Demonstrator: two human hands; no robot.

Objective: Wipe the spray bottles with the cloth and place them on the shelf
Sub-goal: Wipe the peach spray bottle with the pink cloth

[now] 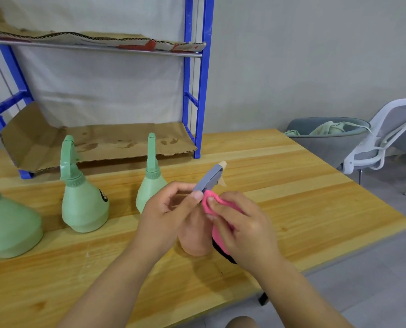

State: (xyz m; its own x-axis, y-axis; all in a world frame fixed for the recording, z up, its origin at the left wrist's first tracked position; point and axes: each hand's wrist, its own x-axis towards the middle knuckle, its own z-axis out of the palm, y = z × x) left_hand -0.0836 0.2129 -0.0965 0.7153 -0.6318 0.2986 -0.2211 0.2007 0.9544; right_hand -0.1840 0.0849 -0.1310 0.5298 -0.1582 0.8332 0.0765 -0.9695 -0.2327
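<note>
We steady the peach bottle by its sprayer in our left hand so our right hand, gripping the pink cloth, can wipe its neck.

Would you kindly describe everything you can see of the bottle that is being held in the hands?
The held spray bottle has a peach, plastic-looking body and a grey trigger head with a pale nozzle tip and lever. It tilts, head pointing up and away towards the blue shelf, its base low over or on the wooden table; contact is unclear. The left hand pinches the grey head near the neck, while the right hand presses a pink cloth against its neck and side. Hands and cloth hide most of the body.
</note>
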